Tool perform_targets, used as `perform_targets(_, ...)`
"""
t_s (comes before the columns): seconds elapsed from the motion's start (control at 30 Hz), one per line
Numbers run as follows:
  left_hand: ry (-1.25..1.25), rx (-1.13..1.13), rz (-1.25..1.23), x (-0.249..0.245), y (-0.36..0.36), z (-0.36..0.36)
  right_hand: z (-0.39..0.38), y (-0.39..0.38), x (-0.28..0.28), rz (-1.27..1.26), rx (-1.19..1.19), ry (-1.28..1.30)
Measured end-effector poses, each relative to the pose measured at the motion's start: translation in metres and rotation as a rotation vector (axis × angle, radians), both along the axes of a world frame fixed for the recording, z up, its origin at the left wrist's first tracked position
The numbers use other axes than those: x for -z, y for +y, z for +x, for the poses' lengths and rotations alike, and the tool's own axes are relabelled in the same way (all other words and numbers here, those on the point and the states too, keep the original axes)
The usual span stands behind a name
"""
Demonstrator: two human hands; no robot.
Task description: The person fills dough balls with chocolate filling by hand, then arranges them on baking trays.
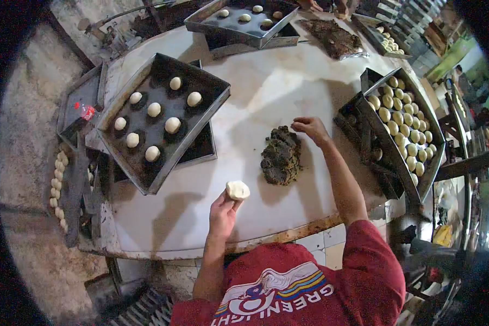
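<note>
Worn white tabletop (pixel 266 92) fills the middle of the view, with rough grey floor off its left side. At the far left a row of small pale dough pieces (pixel 57 185) lies along a dark rack, and above it sits a small empty tray (pixel 73 98) with a red object (pixel 87 112) at its edge. Next comes a large dark baking tray (pixel 201 117), set at an angle on top of another tray, holding eight round dough balls spaced apart.

Just below that tray's near corner, the left hand (pixel 221 213) is raised over the table edge, fingers closed around a dough ball (pixel 237 190) that rests on the fingertips — pale, slightly flattened, clear of the tabletop. To its right a dark, crumbly mound of filling (pixel 281 156) sits directly on the table. The right hand (pixel 311 128) is at the mound's upper right edge, fingers curled down and touching it; whether they pinch any filling cannot be told.

Further right, a deep tray (pixel 437 157) is packed with rows of dough balls. At the table's far side stand another tray (pixel 239 27) with a few balls and a flat sheet of dark filling (pixel 334 38).
</note>
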State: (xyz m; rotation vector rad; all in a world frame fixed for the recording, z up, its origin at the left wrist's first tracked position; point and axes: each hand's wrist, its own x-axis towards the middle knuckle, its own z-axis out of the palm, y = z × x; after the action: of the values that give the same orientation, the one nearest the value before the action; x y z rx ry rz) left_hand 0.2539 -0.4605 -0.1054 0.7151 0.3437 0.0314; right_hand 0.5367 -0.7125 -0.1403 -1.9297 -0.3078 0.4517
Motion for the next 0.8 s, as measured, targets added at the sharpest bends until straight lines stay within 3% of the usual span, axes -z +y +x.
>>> perform_targets(0.03,0.09,0.008,0.072,0.003,0.003,0.005,-0.011,0.0,-0.006,0.301,0.124,0.227)
perform_targets(0.2,-0.017,0.066,-0.045,0.016,0.013,0.027,-0.084,0.03,-0.065,0.18,0.209,0.11)
perform_targets(0.27,-0.115,0.196,0.174,0.014,0.02,0.031,-0.126,0.058,-0.093,0.178,0.248,0.133)
perform_targets(0.3,-0.084,0.205,-0.105,-0.002,0.021,0.033,-0.148,0.072,-0.104,0.192,0.283,0.152)
perform_targets(0.37,-0.243,0.35,0.426,-0.012,0.03,0.034,-0.19,0.105,-0.114,0.277,0.328,0.153)
perform_targets(0.4,-0.243,0.363,0.41,-0.007,0.029,0.036,-0.208,0.12,-0.117,0.187,0.315,0.024)
perform_targets(0.47,-0.267,0.276,-0.177,0.004,0.02,0.037,-0.238,0.144,-0.117,0.044,0.322,-0.254)
perform_targets(0.53,-0.277,0.324,-0.227,0.001,0.023,0.032,-0.255,0.158,-0.122,-0.047,0.321,-0.449)
perform_targets(0.63,-0.271,0.397,-0.336,0.007,0.034,0.017,-0.267,0.141,-0.124,-0.138,0.168,-0.348)
perform_targets(0.7,-0.27,0.582,-0.246,0.007,0.038,0.004,-0.273,0.136,-0.139,-0.188,0.192,-0.219)
perform_targets(0.8,-0.285,0.672,-0.246,-0.005,0.035,-0.015,-0.286,0.133,-0.149,-0.422,0.242,-0.406)
